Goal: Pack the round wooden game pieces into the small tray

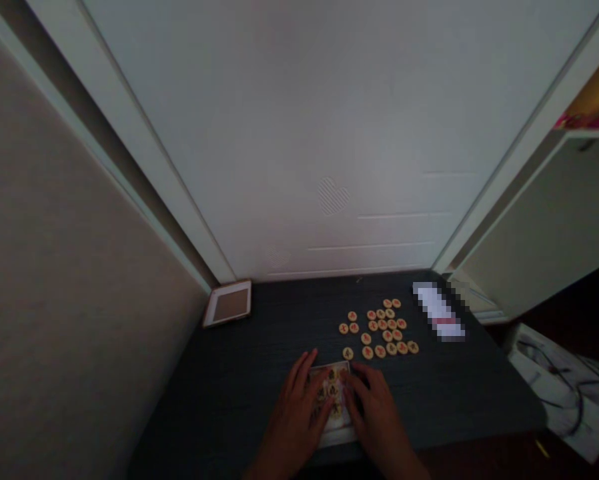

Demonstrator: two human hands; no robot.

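Note:
A shallow, light-edged box lies at the desk's near edge with several round Chinese chess pieces in it, marked with dark characters. My left hand rests over the box's left side, fingers apart and stretched forward, thumb over the pieces. From the right, my right hand reaches over the box edge, its fingers bent but apart, tips at the pieces. Whether a piece sits beneath the fingertips is hidden. Beyond the box, several loose chess pieces lie face up on the desk, many with red characters.
The dark desk backs onto a white panel. A framed, tray-like object is at its back left corner. A blurred white item lies at the right. Beside the desk stands a white box with cables.

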